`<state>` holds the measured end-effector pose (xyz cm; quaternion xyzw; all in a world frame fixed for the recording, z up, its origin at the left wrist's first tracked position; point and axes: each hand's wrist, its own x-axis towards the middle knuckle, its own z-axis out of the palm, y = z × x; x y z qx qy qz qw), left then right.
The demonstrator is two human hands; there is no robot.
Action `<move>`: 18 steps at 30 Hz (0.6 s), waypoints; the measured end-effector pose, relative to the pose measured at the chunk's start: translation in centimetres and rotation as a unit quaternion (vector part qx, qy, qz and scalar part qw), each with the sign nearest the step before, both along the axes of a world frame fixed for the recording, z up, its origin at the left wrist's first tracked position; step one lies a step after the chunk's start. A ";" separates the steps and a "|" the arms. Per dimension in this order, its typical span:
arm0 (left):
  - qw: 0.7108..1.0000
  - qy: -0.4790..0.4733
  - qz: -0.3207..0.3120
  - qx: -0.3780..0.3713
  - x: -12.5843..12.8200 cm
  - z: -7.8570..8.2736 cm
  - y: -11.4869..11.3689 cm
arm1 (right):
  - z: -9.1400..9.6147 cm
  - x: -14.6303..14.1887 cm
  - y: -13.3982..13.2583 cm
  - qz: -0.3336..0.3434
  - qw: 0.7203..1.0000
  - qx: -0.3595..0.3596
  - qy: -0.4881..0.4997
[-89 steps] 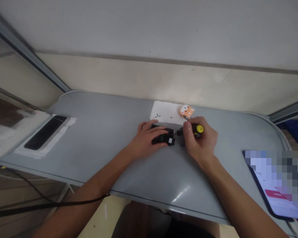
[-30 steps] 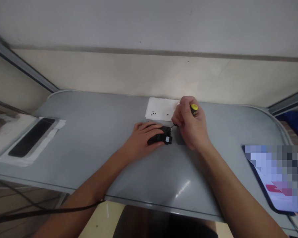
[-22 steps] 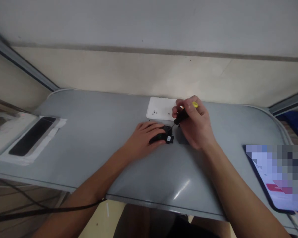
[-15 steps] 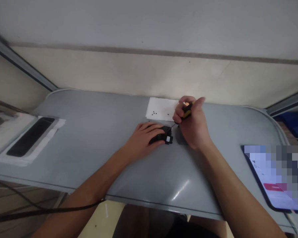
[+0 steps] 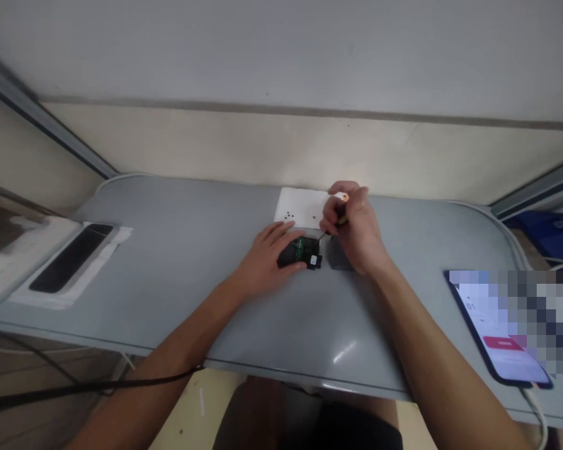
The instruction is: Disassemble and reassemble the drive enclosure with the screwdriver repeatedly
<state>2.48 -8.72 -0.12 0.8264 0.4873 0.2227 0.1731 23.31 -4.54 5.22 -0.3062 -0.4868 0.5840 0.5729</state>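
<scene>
My left hand (image 5: pixel 263 257) lies over a small black device (image 5: pixel 304 252) on the grey table (image 5: pixel 178 250), fingers pressing it down. A bit of green board shows on the device's top. My right hand (image 5: pixel 354 230) is curled around a small screwdriver (image 5: pixel 338 217), mostly hidden in the fist, its thin tip pointing down at the device's right end. Just behind the hands lies a white paper sheet (image 5: pixel 296 206) with several tiny dark screws (image 5: pixel 288 216) on it. A dark flat piece (image 5: pixel 338 261) lies on the table under my right wrist.
A black phone (image 5: pixel 70 256) rests on white wrapping at the table's left end. A lit phone (image 5: pixel 495 328) with a cable lies at the right front edge. The wall runs close behind the table. A black cable crosses under my left forearm.
My right hand has tilted the screwdriver from lying low to steeply upright, its tip now on the device. The orange figure on the paper is now hidden behind that hand. My left hand stays on the device.
</scene>
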 end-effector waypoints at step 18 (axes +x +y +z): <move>0.998 0.020 -0.034 0.053 0.1 -0.1 -0.3 | 0.7 0.3 0.0 0.033 0.999 -0.016 0.012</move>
